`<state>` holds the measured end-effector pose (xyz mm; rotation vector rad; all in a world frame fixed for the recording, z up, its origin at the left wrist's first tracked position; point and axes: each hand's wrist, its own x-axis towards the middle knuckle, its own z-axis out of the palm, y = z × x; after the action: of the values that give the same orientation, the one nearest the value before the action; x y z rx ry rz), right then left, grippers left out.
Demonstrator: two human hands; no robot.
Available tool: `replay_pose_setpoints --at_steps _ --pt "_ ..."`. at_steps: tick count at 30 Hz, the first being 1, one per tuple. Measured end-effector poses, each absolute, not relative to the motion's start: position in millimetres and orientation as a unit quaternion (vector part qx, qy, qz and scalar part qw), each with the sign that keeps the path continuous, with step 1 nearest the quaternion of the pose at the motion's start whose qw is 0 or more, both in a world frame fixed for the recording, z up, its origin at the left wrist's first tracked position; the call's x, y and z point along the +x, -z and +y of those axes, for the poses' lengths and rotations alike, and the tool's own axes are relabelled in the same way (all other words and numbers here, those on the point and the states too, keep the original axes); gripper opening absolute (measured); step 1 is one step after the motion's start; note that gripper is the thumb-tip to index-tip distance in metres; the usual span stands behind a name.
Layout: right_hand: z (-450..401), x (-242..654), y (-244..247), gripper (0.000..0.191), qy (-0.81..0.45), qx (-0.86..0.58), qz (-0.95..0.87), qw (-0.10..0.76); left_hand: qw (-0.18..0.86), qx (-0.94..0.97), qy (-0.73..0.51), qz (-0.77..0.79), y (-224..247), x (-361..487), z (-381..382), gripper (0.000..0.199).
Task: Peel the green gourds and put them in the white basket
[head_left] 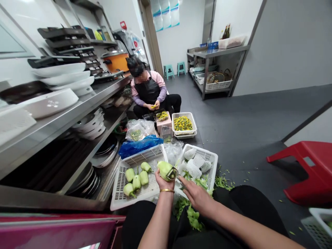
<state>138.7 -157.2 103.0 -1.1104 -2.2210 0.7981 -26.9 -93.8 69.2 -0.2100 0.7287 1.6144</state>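
Note:
My left hand [163, 182], with a gold bangle at the wrist, cups a pale green, gourd-like vegetable [165, 168] from below. A metal-bladed peeler [172, 173] lies against its right side. My right hand [195, 194] is closed round the peeler's handle, mostly hidden by the fingers. Left of my hands, several similar pale green vegetables [136, 181] lie in a white slotted basket [116, 193]. To the right, a second white basket [214, 160] holds white foam nets [194, 168] and green peelings [203, 181]. More peelings [194, 218] hang between my knees.
Ahead, a person [149, 88] sits handling yellow flowers, near a white basket [194, 129] of yellow-and-green pieces. Steel shelving [77, 100] with dishes runs along the left. A red stool [308, 166] stands at right. Loose peelings [224, 182] litter the dark floor. A blue bag [140, 146] lies behind the left basket.

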Motion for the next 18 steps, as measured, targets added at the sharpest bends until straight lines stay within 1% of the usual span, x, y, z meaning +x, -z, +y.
replay_pose_setpoints --at_steps 3,9,11,14,18 --pt "-162.0 149.6 -100.8 0.048 -0.324 -0.413 -0.811 0.259 0.649 -0.084 -0.687 0.316 -71.8 -28.6 -96.1 0.031" --pt "-145.8 141.3 -125.2 0.05 -0.384 -0.429 -0.765 0.288 0.671 -0.046 -0.686 0.276 -71.1 -27.1 -96.7 0.033" --pt "-155.1 140.7 -124.2 0.05 -0.411 -0.432 -0.757 0.268 0.666 -0.037 -0.694 0.271 -70.8 -29.4 -95.0 0.034" --pt "-180.3 160.9 -114.3 0.049 -0.45 -0.433 -0.751 0.215 0.661 -0.048 -0.7 0.264 -73.6 -34.3 -93.4 0.036" --pt "-190.2 200.7 -114.5 0.051 -0.463 -0.479 -0.723 0.184 0.703 -0.001 -0.681 0.203 -82.6 -32.0 -96.6 0.04"
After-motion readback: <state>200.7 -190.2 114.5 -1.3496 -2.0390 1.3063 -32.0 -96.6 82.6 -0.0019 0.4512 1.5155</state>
